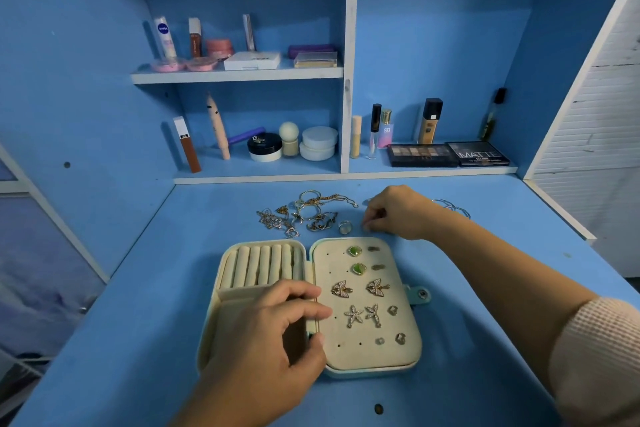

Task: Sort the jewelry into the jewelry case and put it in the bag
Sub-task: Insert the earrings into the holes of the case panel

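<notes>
Left hand (277,333) flat on open jewelry case (367,354), grip released; right hand (398,213) grip pinching small item beside jewelry pile (304,215).

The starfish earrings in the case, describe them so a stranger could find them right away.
Start at the open jewelry case on the blue desk and look at its right-hand cream panel, studded with earrings. The starfish earrings sit side by side just below the winged pair; they alone have five pointed arms.

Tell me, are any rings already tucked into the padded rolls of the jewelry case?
No, the ring rolls in the jewelry case are bare; only earrings sit on its right panel.
</notes>
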`<move>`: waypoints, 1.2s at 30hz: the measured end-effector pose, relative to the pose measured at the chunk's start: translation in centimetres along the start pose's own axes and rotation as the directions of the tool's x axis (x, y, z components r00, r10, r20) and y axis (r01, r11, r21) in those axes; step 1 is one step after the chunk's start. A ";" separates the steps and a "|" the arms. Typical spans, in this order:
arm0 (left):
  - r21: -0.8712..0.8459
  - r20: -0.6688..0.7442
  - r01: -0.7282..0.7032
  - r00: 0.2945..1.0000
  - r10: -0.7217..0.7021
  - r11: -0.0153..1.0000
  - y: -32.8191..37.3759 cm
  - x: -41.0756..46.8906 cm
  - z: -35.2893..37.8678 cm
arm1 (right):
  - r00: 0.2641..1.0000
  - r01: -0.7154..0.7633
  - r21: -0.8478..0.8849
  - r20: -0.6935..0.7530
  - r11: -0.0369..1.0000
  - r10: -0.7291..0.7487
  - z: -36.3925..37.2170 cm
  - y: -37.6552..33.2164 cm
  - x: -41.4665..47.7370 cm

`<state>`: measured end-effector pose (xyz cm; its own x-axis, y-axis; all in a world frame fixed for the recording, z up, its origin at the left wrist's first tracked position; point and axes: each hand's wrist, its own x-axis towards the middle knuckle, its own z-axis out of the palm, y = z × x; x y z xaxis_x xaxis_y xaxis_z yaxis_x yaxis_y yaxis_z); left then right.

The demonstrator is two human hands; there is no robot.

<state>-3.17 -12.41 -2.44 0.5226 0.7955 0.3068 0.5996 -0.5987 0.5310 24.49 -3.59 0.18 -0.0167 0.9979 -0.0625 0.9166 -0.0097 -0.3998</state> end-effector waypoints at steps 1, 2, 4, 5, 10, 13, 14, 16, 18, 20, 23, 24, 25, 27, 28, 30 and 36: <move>-0.005 0.002 -0.001 1.000 0.001 1.000 0.0 0.0 0.0 | 1.000 -0.012 -0.018 -0.006 1.000 0.012 -0.2 0.2 -0.2; -0.008 0.007 0.001 1.000 -0.001 1.000 -0.1 0.0 0.0 | 1.000 -0.030 -0.033 -0.008 0.999 0.029 -0.4 0.5 -0.5; -0.003 0.015 0.002 1.000 -0.002 1.000 -0.2 0.0 0.0 | 0.997 -0.073 -0.065 -0.006 0.995 0.073 -0.6 1.0 -1.2; -0.010 0.012 -0.003 1.000 0.003 1.000 -0.3 0.0 0.1 | 0.995 -0.095 -0.076 -0.006 0.993 0.095 -0.6 1.2 -1.6; -0.041 0.003 -0.007 1.000 0.007 0.999 -0.3 0.0 0.2 | 0.987 -0.158 -0.103 0.014 0.982 0.160 -0.1 1.4 -3.1; -0.076 0.006 -0.005 1.000 0.006 0.997 -0.4 0.0 0.4 | 0.988 -0.152 -0.080 0.021 0.985 0.154 -0.2 1.5 -3.4; -0.085 0.007 -0.004 1.000 0.004 0.996 -0.4 0.0 0.4 | 0.988 -0.153 -0.062 0.019 0.986 0.154 -0.3 1.6 -3.5; -0.089 0.008 -0.004 1.000 0.004 0.996 -0.5 -0.1 0.5 | 0.988 -0.153 -0.019 0.013 0.988 0.153 -0.4 1.9 -3.7; -0.096 0.007 -0.002 1.000 0.003 0.995 -0.5 -0.1 0.5 | 0.988 -0.152 0.017 0.001 0.988 0.152 -0.6 2.2 -3.9; -0.097 0.015 0.006 1.000 -0.005 0.995 -0.5 0.0 0.5 | 0.988 -0.154 0.040 -0.028 0.987 0.155 -0.6 2.4 -4.1; -0.123 0.030 0.010 1.000 -0.007 0.992 -0.5 0.0 0.5 | 0.983 -0.158 0.096 -0.080 0.983 0.165 -0.4 2.6 -4.2; -0.131 0.036 0.013 0.999 -0.009 0.991 -0.5 0.0 0.5 | 0.981 -0.158 0.113 -0.095 0.981 0.169 -0.2 2.6 -4.2; -0.136 0.040 0.016 0.999 -0.010 0.991 -0.5 0.0 0.6 | 0.979 -0.156 0.122 -0.111 0.980 0.169 -0.1 2.6 -4.2; -0.140 0.040 0.018 0.999 -0.012 0.990 -0.6 0.0 0.6 | 0.978 -0.143 0.128 -0.136 0.981 0.161 0.2 2.5 -4.3; -0.144 0.041 0.021 0.999 -0.016 0.989 -0.6 0.0 0.6 | 0.977 -0.140 0.135 -0.145 0.981 0.160 0.2 2.4 -4.3; -0.148 0.044 0.025 0.999 -0.019 0.989 -0.6 0.0 0.7 | 0.974 -0.142 0.152 -0.156 0.978 0.166 0.4 2.3 -4.3; -0.146 0.043 0.030 0.999 -0.024 0.989 -0.8 0.0 0.7 | 0.958 -0.181 0.246 -0.174 0.952 0.227 1.0 1.9 -3.9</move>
<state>-3.23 -11.99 -3.37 0.5336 0.8047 0.2601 0.5203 -0.5548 0.6492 25.90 -7.58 -1.27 0.2613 0.9652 0.0081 0.7774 -0.2055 -0.5945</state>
